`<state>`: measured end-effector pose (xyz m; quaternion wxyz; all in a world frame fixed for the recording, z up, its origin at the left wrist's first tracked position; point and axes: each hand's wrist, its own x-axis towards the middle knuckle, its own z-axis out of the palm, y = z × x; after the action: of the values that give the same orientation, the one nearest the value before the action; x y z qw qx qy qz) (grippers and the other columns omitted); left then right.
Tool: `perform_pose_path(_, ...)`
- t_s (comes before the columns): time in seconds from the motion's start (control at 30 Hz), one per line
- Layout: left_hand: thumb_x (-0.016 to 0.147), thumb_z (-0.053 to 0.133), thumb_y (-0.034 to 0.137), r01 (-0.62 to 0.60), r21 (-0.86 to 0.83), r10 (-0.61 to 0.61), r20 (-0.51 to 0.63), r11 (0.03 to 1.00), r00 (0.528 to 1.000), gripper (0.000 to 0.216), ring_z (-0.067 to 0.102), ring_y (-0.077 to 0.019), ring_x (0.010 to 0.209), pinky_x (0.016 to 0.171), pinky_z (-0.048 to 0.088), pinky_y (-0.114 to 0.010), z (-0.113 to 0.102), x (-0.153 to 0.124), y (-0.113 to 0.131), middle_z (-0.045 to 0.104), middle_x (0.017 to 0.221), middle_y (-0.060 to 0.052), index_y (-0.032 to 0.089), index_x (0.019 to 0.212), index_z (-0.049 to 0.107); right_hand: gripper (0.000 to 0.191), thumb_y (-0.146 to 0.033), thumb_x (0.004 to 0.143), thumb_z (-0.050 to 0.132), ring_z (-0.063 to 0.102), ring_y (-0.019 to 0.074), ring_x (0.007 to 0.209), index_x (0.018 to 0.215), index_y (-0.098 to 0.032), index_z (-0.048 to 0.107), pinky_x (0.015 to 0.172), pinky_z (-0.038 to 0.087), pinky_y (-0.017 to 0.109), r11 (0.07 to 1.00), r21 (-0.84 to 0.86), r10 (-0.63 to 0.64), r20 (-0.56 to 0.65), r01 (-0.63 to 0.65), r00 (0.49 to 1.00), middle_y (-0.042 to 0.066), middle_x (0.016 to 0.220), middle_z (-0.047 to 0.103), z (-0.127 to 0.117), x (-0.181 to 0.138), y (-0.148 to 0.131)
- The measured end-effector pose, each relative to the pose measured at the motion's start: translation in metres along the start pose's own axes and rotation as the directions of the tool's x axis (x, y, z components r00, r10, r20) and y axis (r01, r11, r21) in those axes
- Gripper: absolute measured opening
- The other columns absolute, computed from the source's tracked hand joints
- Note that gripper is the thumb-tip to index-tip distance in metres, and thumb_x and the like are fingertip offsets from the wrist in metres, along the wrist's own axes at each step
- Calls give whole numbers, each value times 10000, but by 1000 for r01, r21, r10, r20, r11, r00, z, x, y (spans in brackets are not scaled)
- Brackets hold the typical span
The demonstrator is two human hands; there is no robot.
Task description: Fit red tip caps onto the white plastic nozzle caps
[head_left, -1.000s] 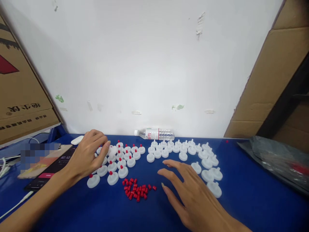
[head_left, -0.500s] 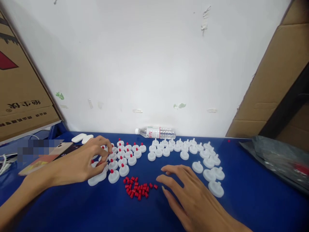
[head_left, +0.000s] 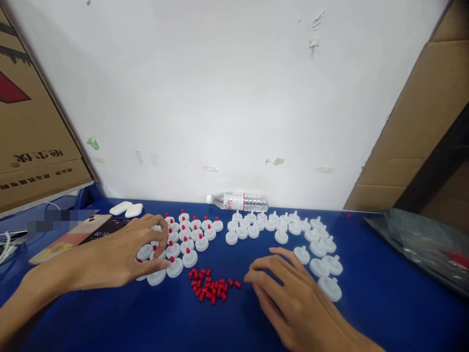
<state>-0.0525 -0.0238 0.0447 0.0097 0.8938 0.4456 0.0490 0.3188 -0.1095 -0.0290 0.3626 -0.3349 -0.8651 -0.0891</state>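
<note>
I have the left hand (head_left: 120,256) curled over the near-left edge of the cluster of red-capped white discs (head_left: 189,260). Its thumb and forefinger tips sit against the front discs, but I cannot tell whether they pinch one. The right hand (head_left: 293,298) lies palm down on the blue table (head_left: 366,313), fingers loosely bent and holding nothing. Its fingertips (head_left: 254,278) are just right of the pile of loose red caps (head_left: 212,288). Uncapped white discs (head_left: 315,247) arc just beyond its knuckles. A water bottle (head_left: 238,201) lies by the wall.
</note>
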Motion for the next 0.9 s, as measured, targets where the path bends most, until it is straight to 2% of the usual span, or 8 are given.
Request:
perform_pose_path(0.1, 1076, 498, 609, 13, -28, -16, -113, 1000, 994, 404, 683, -245, 929, 814, 562, -364, -2, 3, 16, 699, 1113, -46, 298, 899, 687, 282, -53, 1054, 467, 763, 159, 1014, 1173, -235, 648, 1139, 510, 450, 999, -31, 18, 4, -18, 1000, 24, 1095, 774, 3, 0, 2)
perform_pose_path(0.23, 1087, 479, 459, -108, 11, 107, -255, 994, 961, 334, 610, -306, 1074, 899, 512, -461, 2, 11, 43, 685, 1135, -94, 265, 882, 658, 281, -76, 1056, 490, 750, 230, 1149, 1233, -215, 660, 1157, 471, 523, 974, -220, 48, -40, -56, 998, 77, 1200, 776, 8, -1, 7)
perform_pose_path(0.37, 1049, 528, 316, -219, 11, 214, -251, 976, 944, 192, 577, -338, 1211, 1010, 495, -526, 16, 14, 59, 681, 1212, -102, 265, 939, 677, 279, -188, 1078, 467, 738, 383, 1120, 1255, -156, 680, 1001, 512, 626, 793, -587, 166, -48, -162, 985, 223, 1300, 737, -1, -5, 23)
perform_pose_path(0.47, 1013, 545, 238, -242, -21, 235, -166, 970, 958, 133, 539, -339, 1332, 1087, 486, -533, 28, 12, 60, 642, 1322, -89, 273, 970, 666, 340, -218, 1091, 384, 750, 358, 874, 1166, -177, 713, 795, 527, 547, 661, -738, 241, 37, -136, 970, 197, 1058, 780, -13, -12, 40)
perform_pose_path(0.57, 1002, 598, 234, -224, -23, 219, -131, 974, 967, 116, 481, -356, 1444, 1111, 496, -524, 36, 10, 56, 590, 1430, -86, 291, 1033, 694, 338, -222, 1090, 390, 718, 304, 674, 1045, -192, 723, 750, 504, 517, 622, -777, 259, 88, -96, 962, 114, 774, 731, -15, -21, 53)
perform_pose_path(0.63, 998, 639, 246, -221, -16, 218, -128, 975, 968, 101, 463, -366, 1476, 1122, 496, -524, 38, 9, 54, 571, 1466, -88, 297, 1050, 709, 298, -197, 1079, 424, 701, 273, 622, 1002, -197, 712, 740, 502, 484, 638, -764, 248, 90, -93, 964, 79, 729, 701, -10, -24, 56)
perform_pose_path(0.73, 980, 679, 240, -218, -16, 215, -111, 976, 970, 74, 455, -365, 1489, 1150, 481, -535, 37, 10, 53, 565, 1475, -84, 294, 1017, 713, 292, -111, 1061, 417, 693, 229, 620, 1042, -208, 691, 707, 505, 426, 743, -668, 186, 151, -38, 971, 64, 833, 728, -1, -22, 49)
perform_pose_path(0.9, 968, 730, 273, -202, -26, 199, -92, 979, 976, 29, 471, -369, 1486, 1146, 487, -533, 38, 11, 53, 581, 1466, -62, 300, 976, 724, 362, -221, 1156, 314, 777, 254, 830, 1387, -175, 589, 787, 580, 447, 866, -498, 109, 103, -44, 989, 99, 1066, 781, 8, -16, 27)
